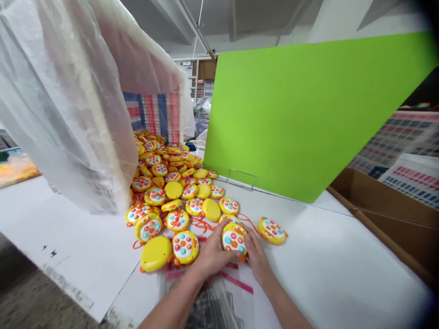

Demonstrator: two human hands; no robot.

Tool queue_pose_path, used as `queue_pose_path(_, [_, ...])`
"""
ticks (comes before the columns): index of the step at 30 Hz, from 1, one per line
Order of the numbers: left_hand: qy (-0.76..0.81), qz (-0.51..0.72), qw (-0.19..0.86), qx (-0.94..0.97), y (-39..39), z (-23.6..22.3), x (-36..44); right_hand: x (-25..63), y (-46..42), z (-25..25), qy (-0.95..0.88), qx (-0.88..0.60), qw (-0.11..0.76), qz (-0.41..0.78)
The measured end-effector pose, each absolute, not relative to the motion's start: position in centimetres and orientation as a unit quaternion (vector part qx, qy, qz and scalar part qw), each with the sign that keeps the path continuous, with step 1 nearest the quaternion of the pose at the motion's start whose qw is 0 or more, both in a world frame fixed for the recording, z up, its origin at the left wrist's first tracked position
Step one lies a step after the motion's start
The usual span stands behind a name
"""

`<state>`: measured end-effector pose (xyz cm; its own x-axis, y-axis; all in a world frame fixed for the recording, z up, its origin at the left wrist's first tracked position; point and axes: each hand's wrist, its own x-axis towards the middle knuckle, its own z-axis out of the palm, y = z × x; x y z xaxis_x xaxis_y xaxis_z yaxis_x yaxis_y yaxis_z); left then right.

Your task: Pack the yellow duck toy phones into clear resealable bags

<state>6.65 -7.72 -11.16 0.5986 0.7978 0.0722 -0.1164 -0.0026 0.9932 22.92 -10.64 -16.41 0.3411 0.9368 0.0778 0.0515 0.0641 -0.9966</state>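
Between my hands is a yellow duck-shaped button toy (233,238), its white face with pink, orange and blue buttons turned up. My left hand (214,251) grips it from the left, thumb along its lower edge. On its right side, the fingers of my right hand (256,257) are closed against the rim. Another button toy (272,230) lies apart to the right, a red cord running from it. Close by on the left are a toy lying face down (156,254) and one lying face up (185,247). Partly under my forearms sits a clear plastic tray (219,304).
A large pile of the same toys (173,176) spills from a striped bag (161,114) draped with translucent plastic sheeting (85,91). A green board (291,119) stands across the back of the white table (308,265). At the right is an open cardboard box (387,219).
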Motion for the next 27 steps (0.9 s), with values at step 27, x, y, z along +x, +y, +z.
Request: queue_pose_path(27, [0.393,0.449,0.519,0.612,-7.0,-13.3,7.3,25.4,-11.2,-12.5,-0.426,-0.686,0.585,0.077])
